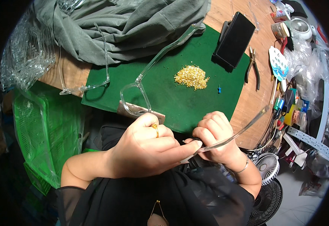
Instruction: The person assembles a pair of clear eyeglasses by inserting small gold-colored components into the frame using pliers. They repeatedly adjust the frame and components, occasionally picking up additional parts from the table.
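Between my two hands, over the near edge of the green mat, is a clear plastic eyeglass frame. My left hand, with a gold ring, is closed around its front; one lens rim and a long temple stick out beyond the fingers. My right hand is curled shut at the other end, where the second temple runs out to the right. Both hands' fingertips meet there and hide the hinge area. Past my hands lies a pile of tiny gold-coloured pieces, with a blue push pin to its right.
Another clear eyeglass frame rests at the mat's left edge, below a grey cloth. A black phone leans at the back right, beside pliers. Left stands a green crate; right are cables and a white fan.
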A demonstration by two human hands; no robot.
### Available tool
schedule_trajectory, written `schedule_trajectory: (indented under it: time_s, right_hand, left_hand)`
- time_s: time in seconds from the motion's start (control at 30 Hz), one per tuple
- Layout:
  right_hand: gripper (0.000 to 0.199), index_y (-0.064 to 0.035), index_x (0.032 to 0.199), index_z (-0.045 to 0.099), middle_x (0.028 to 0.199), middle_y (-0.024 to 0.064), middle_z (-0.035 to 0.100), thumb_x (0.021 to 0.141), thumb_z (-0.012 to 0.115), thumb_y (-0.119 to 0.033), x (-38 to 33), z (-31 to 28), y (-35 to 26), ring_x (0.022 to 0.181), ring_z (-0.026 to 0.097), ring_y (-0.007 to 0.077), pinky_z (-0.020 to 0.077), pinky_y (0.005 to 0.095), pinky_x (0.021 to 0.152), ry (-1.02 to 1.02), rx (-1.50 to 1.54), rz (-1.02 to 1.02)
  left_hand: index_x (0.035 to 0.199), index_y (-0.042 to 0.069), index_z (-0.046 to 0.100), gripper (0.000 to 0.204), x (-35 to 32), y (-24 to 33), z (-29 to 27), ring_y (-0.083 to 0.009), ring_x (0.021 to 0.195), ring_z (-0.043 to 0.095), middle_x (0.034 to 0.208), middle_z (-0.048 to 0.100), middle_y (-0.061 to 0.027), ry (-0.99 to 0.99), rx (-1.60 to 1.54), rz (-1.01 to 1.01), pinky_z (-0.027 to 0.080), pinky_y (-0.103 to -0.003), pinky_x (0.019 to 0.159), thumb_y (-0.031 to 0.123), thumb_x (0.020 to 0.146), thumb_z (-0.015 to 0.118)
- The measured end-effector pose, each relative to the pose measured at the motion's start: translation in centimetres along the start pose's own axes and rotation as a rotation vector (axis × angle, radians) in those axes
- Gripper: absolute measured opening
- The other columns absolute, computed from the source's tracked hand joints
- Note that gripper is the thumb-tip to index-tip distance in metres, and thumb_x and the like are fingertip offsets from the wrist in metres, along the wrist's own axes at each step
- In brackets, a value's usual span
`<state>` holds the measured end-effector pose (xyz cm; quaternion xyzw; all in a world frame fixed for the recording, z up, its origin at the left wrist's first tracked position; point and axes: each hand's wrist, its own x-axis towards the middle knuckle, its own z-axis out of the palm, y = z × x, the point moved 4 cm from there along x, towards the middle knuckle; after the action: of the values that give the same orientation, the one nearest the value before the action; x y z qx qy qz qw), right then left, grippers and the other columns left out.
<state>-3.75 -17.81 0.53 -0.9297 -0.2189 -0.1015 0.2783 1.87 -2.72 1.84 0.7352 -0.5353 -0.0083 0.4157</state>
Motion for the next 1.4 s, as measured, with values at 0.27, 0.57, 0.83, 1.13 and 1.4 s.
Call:
schedule_trajectory:
  time_s: [0.27,0.57,0.83,1.13,1.4]
  right_hand:
    - [0.027,-0.0076,0.061,0.044,0.06,0.0065,0.039,0.066,0.07,-0.014,-1.4,1.4,0.8,0.053,0.041,0.0221,0.0346,0.0338,0.051,-0.072,0.027,0.056]
    - [0.032,-0.0024,0.092,0.055,0.088,0.0124,0.056,0.063,0.068,-0.002,1.4,-0.6,2.8,0.088,0.055,0.0307,0.0454,0.0373,0.078,-0.239,0.32,0.255]
    - [0.025,-0.0001,0.089,0.055,0.083,0.0127,0.058,0.066,0.065,0.003,-1.5,3.7,5.1,0.074,0.058,0.028,0.0473,0.0331,0.066,-0.037,0.489,0.373]
    - [0.017,0.0017,0.091,0.055,0.088,0.0107,0.056,0.083,0.061,-0.011,-2.2,3.7,6.7,0.082,0.055,0.0182,0.0442,0.0297,0.074,0.115,0.675,0.565]
    - [0.015,-0.0001,0.1,0.049,0.104,0.0138,0.054,0.092,0.05,-0.013,-4.9,3.5,6.8,0.102,0.052,0.0226,0.0381,0.0372,0.095,0.423,0.887,0.677]
  left_hand:
    - [0.096,0.018,0.066,0.025,0.0,-0.4,0.5,-0.01,0.055,0.048,0.058,0.039,0.0051,-0.067,-0.061,-0.057,0.044,-0.03,0.064,0.022,0.072,0.069]
    - [0.124,-0.004,0.048,0.069,-1.0,-1.5,-5.9,-0.017,0.08,0.065,0.088,0.069,-0.004,-0.105,-0.435,-0.222,0.047,-0.029,0.074,0.023,0.069,0.079]
    - [0.126,-0.009,0.042,0.057,-7.5,1.2,-7.3,-0.0222,0.072,0.067,0.081,0.069,-0.0092,0.213,0.016,-0.747,0.053,-0.029,0.07,0.007,0.078,0.068]
    - [0.118,-0.002,0.05,0.045,-4.9,-8.4,-7.5,-0.0295,0.089,0.055,0.088,0.061,-0.0122,0.174,0.368,-0.725,0.042,-0.038,0.082,0.018,0.081,0.064]
    - [0.126,-0.002,0.042,0.06,-6.3,-12.0,-5.1,-0.0331,0.102,0.05,0.111,0.053,-0.0182,0.065,0.459,-0.653,0.037,-0.042,0.09,0.022,0.077,0.067]
